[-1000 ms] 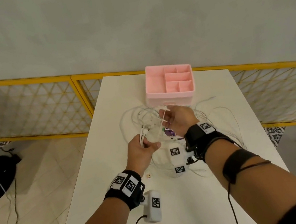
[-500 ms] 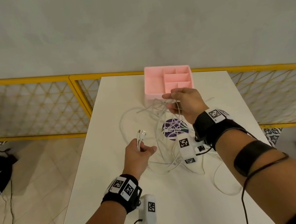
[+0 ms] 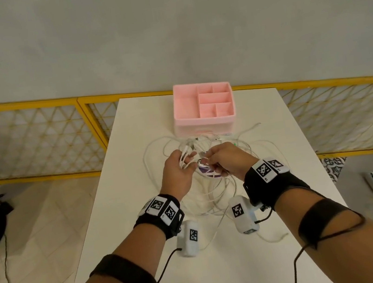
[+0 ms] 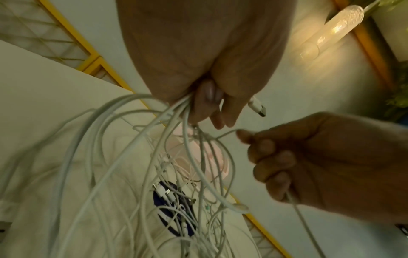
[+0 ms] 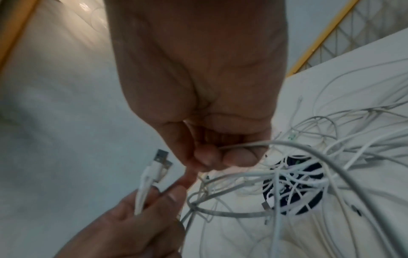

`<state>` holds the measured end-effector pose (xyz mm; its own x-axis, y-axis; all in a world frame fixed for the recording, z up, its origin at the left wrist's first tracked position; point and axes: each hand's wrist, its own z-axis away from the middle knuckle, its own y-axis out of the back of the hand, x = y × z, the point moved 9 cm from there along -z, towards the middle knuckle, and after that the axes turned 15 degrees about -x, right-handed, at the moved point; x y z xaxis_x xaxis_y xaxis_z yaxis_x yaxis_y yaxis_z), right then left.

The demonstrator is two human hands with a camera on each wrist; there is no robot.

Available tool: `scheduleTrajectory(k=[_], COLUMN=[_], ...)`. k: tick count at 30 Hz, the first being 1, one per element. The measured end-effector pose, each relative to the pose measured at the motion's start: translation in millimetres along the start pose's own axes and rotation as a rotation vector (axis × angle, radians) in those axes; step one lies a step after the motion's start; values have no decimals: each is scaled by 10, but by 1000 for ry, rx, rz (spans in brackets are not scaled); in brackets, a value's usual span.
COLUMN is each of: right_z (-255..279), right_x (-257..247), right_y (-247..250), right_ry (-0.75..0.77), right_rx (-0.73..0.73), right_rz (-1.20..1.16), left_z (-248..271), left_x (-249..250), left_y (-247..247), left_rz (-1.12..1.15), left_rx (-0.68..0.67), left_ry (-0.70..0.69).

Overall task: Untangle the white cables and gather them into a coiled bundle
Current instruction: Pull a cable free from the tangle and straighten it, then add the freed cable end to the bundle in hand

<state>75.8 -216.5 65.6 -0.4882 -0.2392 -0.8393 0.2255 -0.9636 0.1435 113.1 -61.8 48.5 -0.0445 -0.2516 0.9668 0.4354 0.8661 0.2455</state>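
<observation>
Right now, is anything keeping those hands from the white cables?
Nothing visible. The left hand already grips several cables, and the right hand pinches one strand. The pink box sits behind the tangle, not between.

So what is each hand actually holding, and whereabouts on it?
The left hand grips several thin white cables just behind their USB plugs. The right hand pinches one white cable strand mid-length.
</observation>
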Motion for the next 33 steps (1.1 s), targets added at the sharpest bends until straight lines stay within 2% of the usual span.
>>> scheduleTrajectory(k=[3, 7, 11, 14, 16, 19, 23, 29, 33], right_z=[76, 294, 551, 812, 990, 1111, 890, 510, 425], right_x=[-169, -464, -859, -1212, -1399, -1453, -1129, -471, -167], right_y=[63, 265, 513, 753, 912, 1063, 990, 537, 299], right_ry=[112, 331, 583, 796, 880, 864, 714, 497, 406], right_rx=[-8, 26, 52, 18, 24, 83, 101, 40, 27], right_rz=[2, -117, -357, -620, -676, -596, -487, -261, -194], left_z=[-26, -38, -23, 58, 154, 240, 199, 81, 69], left_x=[-89, -143, -301, -584, -786, -846, -675, -165, 103], left_y=[-72, -67, 55, 204, 298, 352, 267, -110, -178], left_rz=[-93, -167, -195, -197, -162, -56, 170, 609, 707], left_rx=[-20, 40, 122, 155, 180, 230, 233, -18, -76], left_ry=[25, 66, 183, 325, 405, 386, 324, 274, 225])
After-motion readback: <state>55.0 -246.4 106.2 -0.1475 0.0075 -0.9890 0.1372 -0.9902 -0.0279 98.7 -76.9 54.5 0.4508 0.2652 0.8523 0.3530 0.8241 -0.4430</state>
